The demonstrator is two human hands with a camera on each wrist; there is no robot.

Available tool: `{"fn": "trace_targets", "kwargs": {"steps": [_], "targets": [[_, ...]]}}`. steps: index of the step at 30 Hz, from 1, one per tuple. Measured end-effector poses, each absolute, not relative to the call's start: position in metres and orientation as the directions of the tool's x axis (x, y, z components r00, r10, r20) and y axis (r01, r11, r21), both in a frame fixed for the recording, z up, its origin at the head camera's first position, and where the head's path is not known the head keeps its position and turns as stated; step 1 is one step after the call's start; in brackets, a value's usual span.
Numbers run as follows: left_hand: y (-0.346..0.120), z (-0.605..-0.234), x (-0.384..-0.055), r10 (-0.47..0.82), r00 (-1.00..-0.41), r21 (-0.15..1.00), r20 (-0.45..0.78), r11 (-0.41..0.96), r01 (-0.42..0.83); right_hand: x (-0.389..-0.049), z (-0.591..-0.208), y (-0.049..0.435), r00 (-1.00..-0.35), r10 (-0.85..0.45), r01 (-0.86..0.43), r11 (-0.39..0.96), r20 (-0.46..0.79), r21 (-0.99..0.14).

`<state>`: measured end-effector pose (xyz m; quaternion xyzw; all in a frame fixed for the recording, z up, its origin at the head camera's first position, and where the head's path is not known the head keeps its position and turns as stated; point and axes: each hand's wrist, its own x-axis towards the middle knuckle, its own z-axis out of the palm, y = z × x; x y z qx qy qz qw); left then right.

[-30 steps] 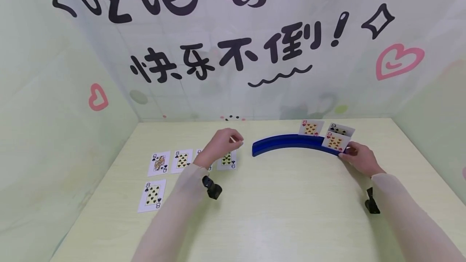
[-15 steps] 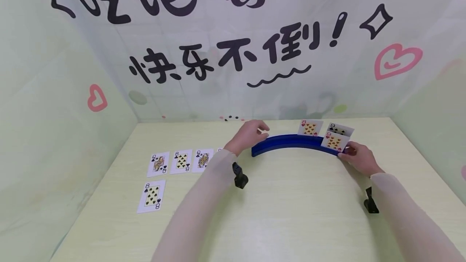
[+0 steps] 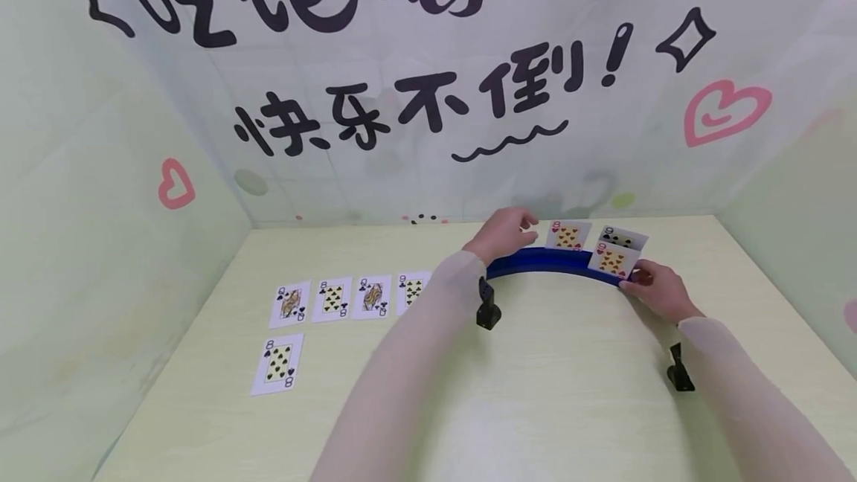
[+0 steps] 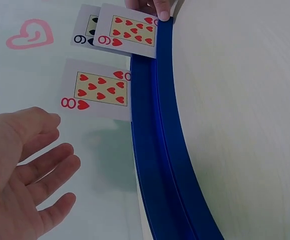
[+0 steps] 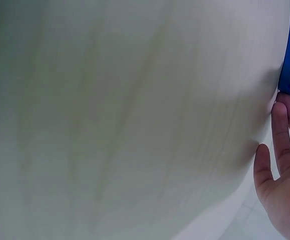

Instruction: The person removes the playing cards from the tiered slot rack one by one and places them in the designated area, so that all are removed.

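Note:
A curved blue card holder (image 3: 535, 260) lies toward the back of the table. My right hand (image 3: 664, 294) grips its right end, thumb on top, fingers at the end. Two cards stand in the slot beside that hand: a nine of hearts (image 4: 129, 32) in front and a black nine (image 3: 624, 236) partly hidden behind it. An eight of hearts (image 3: 567, 235) stands upright a little to their left. My left hand (image 3: 505, 233) hovers over the holder's left part with nothing in it. Its loosely bent fingers (image 4: 52, 167) are close to the eight of hearts, apart from it.
On the left of the table (image 3: 535, 378) lie face-up cards in a row: a queen (image 3: 290, 304), an eight of clubs (image 3: 332, 300), another queen (image 3: 371, 297) and a black nine (image 3: 411, 291), partly behind my left sleeve. An eight of spades (image 3: 277, 364) lies nearer. A printed cloth wall stands behind.
My left hand has moved right, from above the row of cards to over the holder beside the eight of hearts. The right hand keeps its grip on the holder's end.

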<state>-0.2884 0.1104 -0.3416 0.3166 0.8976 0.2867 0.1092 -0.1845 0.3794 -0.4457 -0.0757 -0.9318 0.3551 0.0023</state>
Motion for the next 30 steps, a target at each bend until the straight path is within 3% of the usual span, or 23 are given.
{"fn": "trace_targets", "kwargs": {"steps": [23,30], "targets": [[0.152,-0.347,-0.278,0.641,-0.767,0.554,-0.013,0.643,0.529,-0.184,-0.443,0.379,-0.991,0.13,0.105,0.735,-0.013,-0.67],[0.156,-0.355,-0.276,0.616,-0.786,0.564,0.062,0.628,0.536,-0.184,-0.443,0.38,-0.989,0.144,0.133,0.721,-0.04,-0.68]]}}
